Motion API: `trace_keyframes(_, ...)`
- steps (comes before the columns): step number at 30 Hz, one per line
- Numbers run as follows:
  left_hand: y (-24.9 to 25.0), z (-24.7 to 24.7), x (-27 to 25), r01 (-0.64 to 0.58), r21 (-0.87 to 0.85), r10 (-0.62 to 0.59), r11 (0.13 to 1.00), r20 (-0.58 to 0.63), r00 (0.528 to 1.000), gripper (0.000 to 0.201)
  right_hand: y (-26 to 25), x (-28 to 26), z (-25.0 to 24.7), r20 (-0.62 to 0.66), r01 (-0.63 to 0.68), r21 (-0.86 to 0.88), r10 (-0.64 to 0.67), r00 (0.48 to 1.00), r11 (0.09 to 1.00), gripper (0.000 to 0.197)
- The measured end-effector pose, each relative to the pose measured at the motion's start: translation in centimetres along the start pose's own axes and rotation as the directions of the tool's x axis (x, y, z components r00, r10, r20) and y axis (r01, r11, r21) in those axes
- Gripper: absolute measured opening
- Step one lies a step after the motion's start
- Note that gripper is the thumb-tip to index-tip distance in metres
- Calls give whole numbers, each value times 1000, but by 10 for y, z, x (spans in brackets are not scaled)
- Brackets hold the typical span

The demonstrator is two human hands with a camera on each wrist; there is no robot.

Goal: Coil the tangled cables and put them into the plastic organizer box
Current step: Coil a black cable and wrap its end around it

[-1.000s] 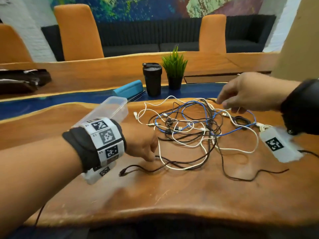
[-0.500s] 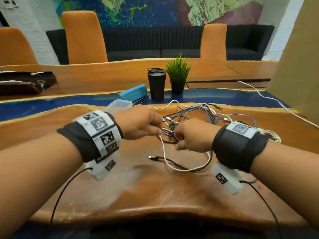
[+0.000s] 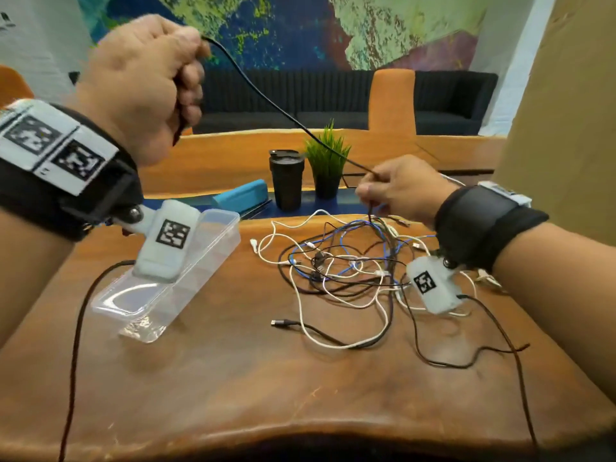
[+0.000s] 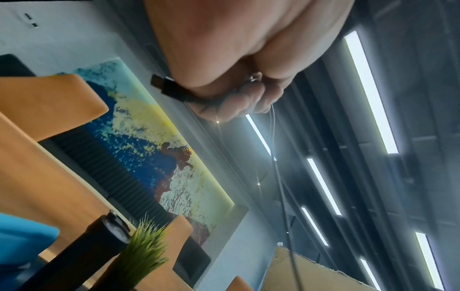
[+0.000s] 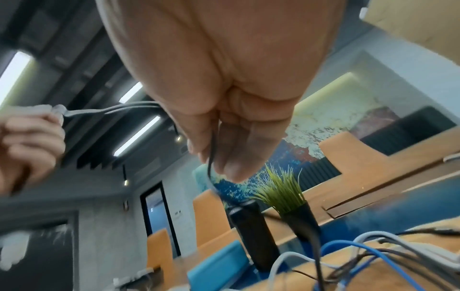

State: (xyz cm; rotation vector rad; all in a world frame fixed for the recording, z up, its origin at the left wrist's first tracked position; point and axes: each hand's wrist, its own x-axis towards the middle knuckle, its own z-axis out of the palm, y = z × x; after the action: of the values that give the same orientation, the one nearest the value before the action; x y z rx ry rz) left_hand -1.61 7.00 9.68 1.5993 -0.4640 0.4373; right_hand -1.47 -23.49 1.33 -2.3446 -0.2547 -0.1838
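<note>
A tangle of white, blue and black cables (image 3: 346, 265) lies on the wooden table (image 3: 300, 388), right of centre. My left hand (image 3: 146, 85) is raised high at the upper left and grips one end of a black cable (image 3: 266, 98); its plug (image 4: 164, 86) sticks out of the fist. That cable stretches down to my right hand (image 3: 396, 191), which pinches it just above the tangle (image 5: 373, 254). A clear plastic organizer box (image 3: 173, 278) lies on the table left of the tangle, partly behind my left wrist camera.
A black cup (image 3: 286, 178), a small green plant (image 3: 326, 161) and a blue case (image 3: 240, 196) stand behind the tangle. A loose black plug end (image 3: 280, 323) lies in front. Orange chairs and a dark sofa are beyond the table.
Both hands were low at the tangle half a second ago. My left hand has risen up and to the left, pulling a black cable out taut; my right hand has moved back and right.
</note>
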Motion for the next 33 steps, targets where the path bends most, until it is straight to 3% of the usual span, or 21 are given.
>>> trace_keyframes(3, -9, 2, -2, 50, 24, -50, 998, -5, 999, 20, -17, 3, -18, -47, -41, 473, 71, 996, 880, 16)
trace_keyframes(5, -19, 7, -10, 62, 91, -61, 994, -7, 998, 23, -32, 2, -31, -44, -37, 603, 80, 996, 797, 16)
trace_keyframes(10, -36, 33, -23, 137, 357, -125, 924, -57, 991, 21, -66, 9, -52, -10, -22, 760, 46, 999, 650, 21)
trace_keyframes(14, -48, 55, -28, 211, 476, -205, 854, -65, 976, 15, -91, 11, -57, 12, -8, 850, -3, 1000, 526, 21)
trace_keyframes(18, -54, 83, -43, 229, 513, -270, 827, 4, 963, 8, -108, 9, -62, -76, 76, 829, -23, 997, 554, 23)
trace_keyframes(21, -64, 102, -59, 323, 448, -368, 834, 14, 930, 31, -116, 6, -68, -132, 136, 812, -48, 990, 568, 23)
trace_keyframes(24, -89, 112, -68, 480, 472, -540, 739, -9, 841, 83, -121, 6, -76, -190, 202, 820, -78, 979, 535, 22)
trace_keyframes(26, -102, 118, -73, 624, 368, -673, 689, 6, 740, 86, -122, 8, -83, -204, 234, 855, -115, 972, 464, 19)
trace_keyframes(28, -110, 125, -76, 783, 88, -787, 616, 116, 606, 54, -122, 10, -89, -208, 246, 888, -138, 968, 389, 16)
trace_keyframes(29, -111, 128, -76, 821, -83, -797, 565, 204, 569, 34, -120, 12, -91, -206, 247, 900, -148, 967, 360, 18)
trace_keyframes(31, -114, 131, -72, 796, -391, -744, 461, 318, 587, 12, -113, 12, -96, -186, 236, 919, -180, 966, 315, 23)
trace_keyframes(33, -116, 128, -62, 718, -574, -693, 395, 327, 643, 13, -103, 9, -100, -150, 212, 925, -211, 966, 315, 25)
